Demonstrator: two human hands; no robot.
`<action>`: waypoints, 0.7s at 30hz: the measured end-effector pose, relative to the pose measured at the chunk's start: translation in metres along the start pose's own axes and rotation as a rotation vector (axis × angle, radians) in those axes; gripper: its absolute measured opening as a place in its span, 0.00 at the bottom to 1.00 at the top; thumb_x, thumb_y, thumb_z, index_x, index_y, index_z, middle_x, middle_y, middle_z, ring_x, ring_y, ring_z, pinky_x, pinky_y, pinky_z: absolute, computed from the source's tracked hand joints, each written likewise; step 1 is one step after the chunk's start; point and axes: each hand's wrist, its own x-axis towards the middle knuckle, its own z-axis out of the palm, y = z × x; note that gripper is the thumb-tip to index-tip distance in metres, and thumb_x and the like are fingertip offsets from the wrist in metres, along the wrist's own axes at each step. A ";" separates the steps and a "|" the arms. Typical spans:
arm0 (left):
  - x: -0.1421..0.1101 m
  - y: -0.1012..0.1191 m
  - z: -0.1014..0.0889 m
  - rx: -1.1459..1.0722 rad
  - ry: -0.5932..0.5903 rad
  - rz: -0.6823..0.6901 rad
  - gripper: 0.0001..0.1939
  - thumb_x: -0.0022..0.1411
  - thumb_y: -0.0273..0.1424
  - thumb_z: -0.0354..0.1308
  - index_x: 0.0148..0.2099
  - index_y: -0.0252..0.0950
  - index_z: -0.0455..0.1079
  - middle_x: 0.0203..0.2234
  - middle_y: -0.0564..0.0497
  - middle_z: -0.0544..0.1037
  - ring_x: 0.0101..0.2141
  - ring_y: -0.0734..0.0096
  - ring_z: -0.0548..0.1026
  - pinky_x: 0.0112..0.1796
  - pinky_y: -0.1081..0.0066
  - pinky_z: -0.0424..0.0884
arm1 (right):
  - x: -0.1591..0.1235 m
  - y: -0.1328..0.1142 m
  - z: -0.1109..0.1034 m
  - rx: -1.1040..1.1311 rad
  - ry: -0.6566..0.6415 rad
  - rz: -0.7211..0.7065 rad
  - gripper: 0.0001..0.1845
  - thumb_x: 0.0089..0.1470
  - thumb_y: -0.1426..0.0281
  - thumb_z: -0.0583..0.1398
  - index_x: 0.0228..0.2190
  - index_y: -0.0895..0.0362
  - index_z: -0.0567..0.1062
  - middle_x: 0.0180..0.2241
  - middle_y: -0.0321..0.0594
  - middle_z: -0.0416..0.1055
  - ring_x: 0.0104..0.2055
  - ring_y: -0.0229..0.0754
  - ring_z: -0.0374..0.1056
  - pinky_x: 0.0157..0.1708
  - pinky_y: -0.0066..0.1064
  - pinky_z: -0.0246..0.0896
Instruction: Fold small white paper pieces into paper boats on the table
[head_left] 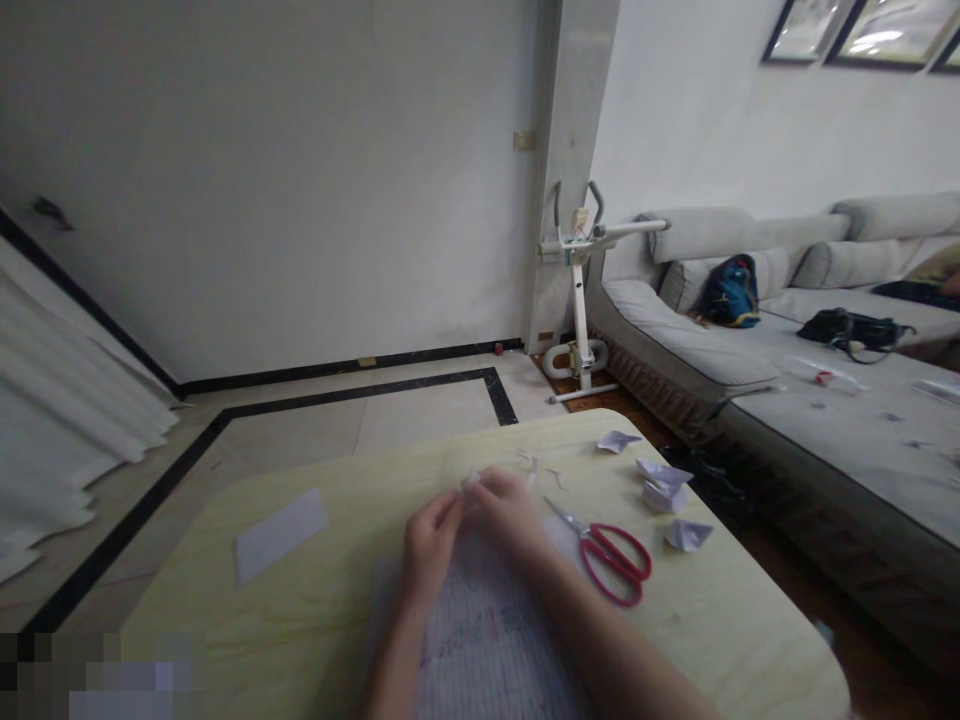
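Over the pale wooden table (322,600), my left hand (429,545) and my right hand (506,510) meet fingertip to fingertip. Both pinch a small white piece of paper (470,482) between them. Under my wrists lies a lined sheet of paper (487,640). Red-handled scissors (611,555) lie just right of my right hand, blades pointing toward it. A flat white paper rectangle (279,533) rests to the left of my left hand.
Several small folded paper shapes (664,485) and scraps sit near the table's right edge. A grey sofa (825,400) with a blue bag (731,292) and a black bag stands to the right. A white exercise machine (577,300) stands by the wall.
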 end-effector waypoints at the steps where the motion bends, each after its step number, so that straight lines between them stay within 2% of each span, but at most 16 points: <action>1: 0.000 -0.001 0.000 -0.006 -0.006 -0.007 0.17 0.55 0.41 0.58 0.38 0.32 0.77 0.30 0.47 0.81 0.32 0.62 0.77 0.32 0.71 0.71 | 0.000 0.000 0.000 0.007 0.002 0.004 0.09 0.45 0.66 0.61 0.21 0.60 0.73 0.20 0.36 0.69 0.25 0.38 0.64 0.25 0.26 0.58; 5: -0.001 -0.003 0.000 -0.027 -0.004 -0.027 0.19 0.55 0.42 0.58 0.38 0.31 0.77 0.30 0.46 0.81 0.32 0.61 0.77 0.32 0.71 0.71 | 0.001 -0.001 -0.001 0.032 0.004 0.008 0.10 0.45 0.65 0.61 0.20 0.60 0.73 0.20 0.35 0.68 0.25 0.37 0.63 0.25 0.27 0.58; 11: 0.000 -0.002 0.000 0.025 0.019 0.017 0.18 0.56 0.42 0.57 0.36 0.32 0.77 0.28 0.48 0.81 0.31 0.62 0.76 0.31 0.71 0.71 | 0.003 -0.001 -0.002 0.022 0.040 0.011 0.12 0.45 0.64 0.61 0.19 0.59 0.71 0.18 0.33 0.65 0.23 0.36 0.61 0.23 0.26 0.56; 16: 0.000 -0.002 0.000 -0.009 0.014 0.009 0.18 0.55 0.42 0.58 0.37 0.32 0.77 0.30 0.46 0.81 0.32 0.61 0.77 0.32 0.70 0.72 | -0.001 -0.002 0.000 0.003 -0.006 0.011 0.08 0.45 0.69 0.60 0.19 0.60 0.72 0.19 0.33 0.66 0.23 0.35 0.61 0.23 0.25 0.56; 21: 0.000 -0.001 0.000 -0.023 -0.003 0.004 0.19 0.55 0.43 0.58 0.38 0.32 0.77 0.30 0.46 0.81 0.33 0.60 0.78 0.33 0.70 0.72 | -0.002 -0.001 0.001 0.038 -0.049 0.030 0.08 0.46 0.68 0.60 0.22 0.60 0.73 0.20 0.34 0.67 0.23 0.36 0.63 0.24 0.26 0.58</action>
